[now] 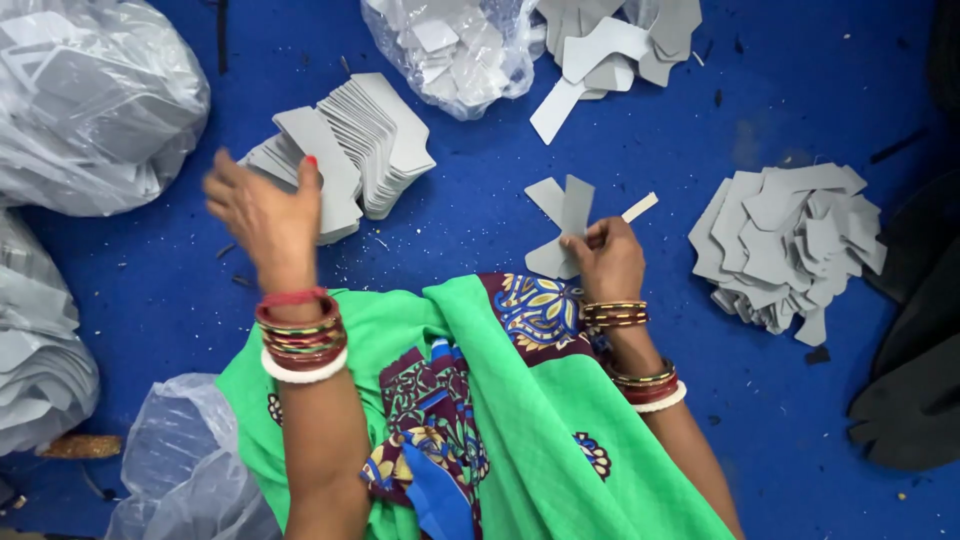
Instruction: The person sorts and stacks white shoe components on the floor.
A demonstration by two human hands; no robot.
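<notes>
Her right hand point(607, 255) is pinching a small bunch of grey cutouts point(562, 225), looks like two or three fanned out plus one thin strip point(640, 207), held just above her green lap cloth point(520, 420). The left hand point(265, 215) is open, fingers spread, right over the fanned stack point(375, 135) of grey pieces, touching the top one. Around her on the blue floor point(480, 210) I count two more loose piles point(790, 245) point(610, 50) and four plastic bags point(85, 100) point(455, 45) point(40, 340) point(185, 465).
</notes>
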